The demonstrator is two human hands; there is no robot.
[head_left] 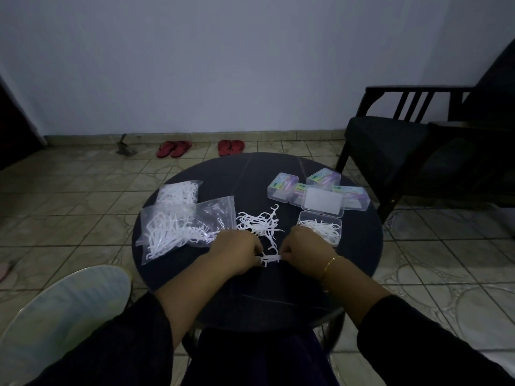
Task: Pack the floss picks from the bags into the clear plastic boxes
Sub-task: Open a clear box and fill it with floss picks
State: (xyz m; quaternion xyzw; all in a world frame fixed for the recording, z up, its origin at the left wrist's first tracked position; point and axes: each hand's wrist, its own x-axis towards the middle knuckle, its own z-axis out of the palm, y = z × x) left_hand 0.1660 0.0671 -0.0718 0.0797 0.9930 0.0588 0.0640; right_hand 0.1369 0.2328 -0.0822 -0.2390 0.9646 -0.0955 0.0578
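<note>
A: What are your hands on?
B: Your left hand [237, 250] and right hand [302, 250] both pinch a small bundle of floss picks [269, 258], just nearer you than the loose pile [260, 222].
A: The open box [320, 227]?
B: Right of that pile, partly filled. Labels on the closed boxes [282, 188] behind it are unreadable.

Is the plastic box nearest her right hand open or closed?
Open: the box shows loose floss picks inside, its lid flipped back.
</note>
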